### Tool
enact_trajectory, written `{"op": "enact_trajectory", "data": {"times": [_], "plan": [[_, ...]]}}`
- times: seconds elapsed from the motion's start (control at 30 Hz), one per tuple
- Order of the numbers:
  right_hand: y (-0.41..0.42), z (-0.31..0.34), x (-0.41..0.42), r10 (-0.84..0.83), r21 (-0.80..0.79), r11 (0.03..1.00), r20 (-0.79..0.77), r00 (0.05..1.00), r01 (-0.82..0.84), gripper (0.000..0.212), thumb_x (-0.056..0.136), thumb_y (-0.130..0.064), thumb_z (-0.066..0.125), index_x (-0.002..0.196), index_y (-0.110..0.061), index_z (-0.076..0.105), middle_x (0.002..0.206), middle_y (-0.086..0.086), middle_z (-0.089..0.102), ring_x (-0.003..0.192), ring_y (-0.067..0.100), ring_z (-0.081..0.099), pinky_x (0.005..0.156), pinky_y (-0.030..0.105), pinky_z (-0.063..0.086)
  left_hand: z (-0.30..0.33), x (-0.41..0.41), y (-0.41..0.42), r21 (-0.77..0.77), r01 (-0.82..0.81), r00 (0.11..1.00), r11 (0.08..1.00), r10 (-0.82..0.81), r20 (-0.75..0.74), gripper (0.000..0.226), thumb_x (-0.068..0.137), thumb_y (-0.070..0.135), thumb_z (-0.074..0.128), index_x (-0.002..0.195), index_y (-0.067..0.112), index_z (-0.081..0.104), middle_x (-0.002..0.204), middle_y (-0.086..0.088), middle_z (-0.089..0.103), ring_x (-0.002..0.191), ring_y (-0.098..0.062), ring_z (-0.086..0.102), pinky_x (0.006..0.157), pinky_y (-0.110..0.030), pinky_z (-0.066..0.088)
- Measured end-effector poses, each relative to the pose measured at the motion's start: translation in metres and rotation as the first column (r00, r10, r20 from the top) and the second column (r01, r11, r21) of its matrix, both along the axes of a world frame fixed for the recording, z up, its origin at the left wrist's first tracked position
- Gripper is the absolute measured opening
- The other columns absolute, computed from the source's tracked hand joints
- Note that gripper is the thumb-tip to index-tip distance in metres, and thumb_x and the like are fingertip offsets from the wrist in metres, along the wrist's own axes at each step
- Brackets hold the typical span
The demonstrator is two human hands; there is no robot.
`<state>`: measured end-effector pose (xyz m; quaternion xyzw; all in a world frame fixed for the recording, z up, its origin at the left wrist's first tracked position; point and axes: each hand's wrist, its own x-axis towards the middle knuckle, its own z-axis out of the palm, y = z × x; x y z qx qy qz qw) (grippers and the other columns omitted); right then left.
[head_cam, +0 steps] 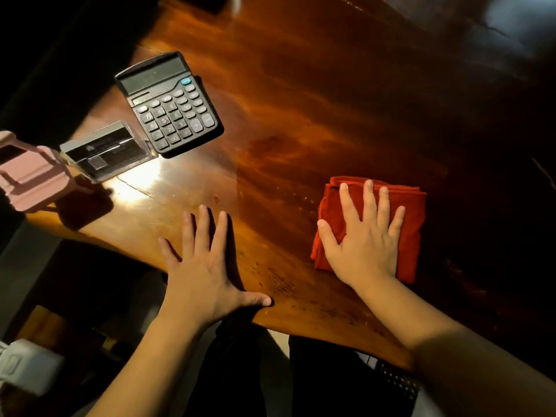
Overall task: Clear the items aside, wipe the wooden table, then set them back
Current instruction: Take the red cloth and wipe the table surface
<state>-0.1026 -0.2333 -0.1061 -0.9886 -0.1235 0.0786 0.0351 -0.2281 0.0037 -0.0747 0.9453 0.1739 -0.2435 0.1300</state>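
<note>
Two flat hands: right hand (365,236) presses folded red cloth (415,212); calculator (170,103) display far.

A dim room, with warm light falling in one patch across the wooden table (301,100). Hard glare whitens the polished surface just beyond the spread fingers of the left hand (201,266), beside a clear card holder (105,152) that catches the same shine. Past the fingertips of the right hand (365,239) the wood sinks into near-black shadow. Both hands cast dark shadows. Edges bow with wide-angle distortion; corners are soft and murky.
</note>
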Motion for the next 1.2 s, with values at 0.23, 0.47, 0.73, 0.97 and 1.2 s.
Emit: {"op": "enact_trajectory", "data": {"times": [0.23, 0.47, 0.73, 0.97, 1.2], "plan": [[0.064, 0.006, -0.019, 0.155, 0.081, 0.985, -0.012, 0.988, -0.153, 0.077, 0.093, -0.07, 0.034, 0.161, -0.034, 0.022, 0.17, 0.013, 0.017, 0.156, 0.037, 0.008, 0.123, 0.063, 0.005, 0.0, -0.008, 0.01, -0.059, -0.003, 1.0, 0.998, 0.003, 0.009, 0.163, 0.028, 0.108, 0.041, 0.15, 0.03, -0.033, 0.157, -0.004, -0.04, 0.145, -0.029, -0.037, 0.116, -0.061, -0.015], [0.09, 0.008, -0.048, 0.341, 0.168, 0.927, -0.007, 0.94, -0.335, 0.076, 0.09, -0.067, 0.042, 0.158, -0.034, 0.032, 0.169, 0.013, 0.022, 0.156, 0.036, 0.012, 0.123, 0.061, 0.006, 0.002, -0.008, 0.016, -0.071, 0.028, 0.999, 0.997, -0.03, -0.024, 0.166, 0.029, 0.101, 0.055, 0.15, 0.029, -0.032, 0.154, -0.002, -0.042, 0.145, -0.028, -0.036, 0.117, -0.061, -0.011], [0.055, 0.006, -0.064, 0.521, 0.227, 0.834, -0.023, 0.853, -0.503, 0.074, 0.092, -0.066, 0.044, 0.158, -0.036, 0.031, 0.169, 0.009, 0.022, 0.156, 0.032, 0.012, 0.125, 0.056, 0.003, 0.011, 0.003, 0.008, -0.018, 0.015, 0.991, 1.0, -0.017, -0.131, 0.166, 0.027, 0.096, 0.064, 0.151, 0.033, -0.027, 0.162, -0.007, -0.033, 0.146, -0.031, -0.034, 0.118, -0.066, -0.003], [-0.018, 0.006, -0.073, 0.439, 0.231, 0.883, -0.09, 0.894, -0.41, 0.074, 0.091, -0.068, 0.047, 0.158, -0.043, 0.028, 0.17, 0.003, 0.019, 0.158, 0.025, 0.007, 0.126, 0.053, 0.003, 0.016, 0.025, -0.017, -0.008, 0.032, 0.976, 0.999, -0.033, -0.214, 0.17, 0.019, 0.1, 0.056, 0.149, 0.034, -0.032, 0.16, -0.003, -0.037, 0.145, -0.034, -0.035, 0.113, -0.075, 0.004], [-0.109, 0.007, -0.072, 0.266, 0.122, 0.961, -0.14, 0.954, -0.25, 0.074, 0.093, -0.073, 0.04, 0.159, -0.046, 0.022, 0.171, -0.003, 0.012, 0.158, 0.021, 0.001, 0.126, 0.053, 0.002, 0.014, 0.027, -0.018, 0.015, 0.062, 0.971, 0.998, -0.057, -0.23, 0.171, 0.02, 0.102, 0.055, 0.149, 0.033, -0.034, 0.161, -0.005, -0.034, 0.146, -0.036, -0.033, 0.112, -0.076, 0.01]]}}
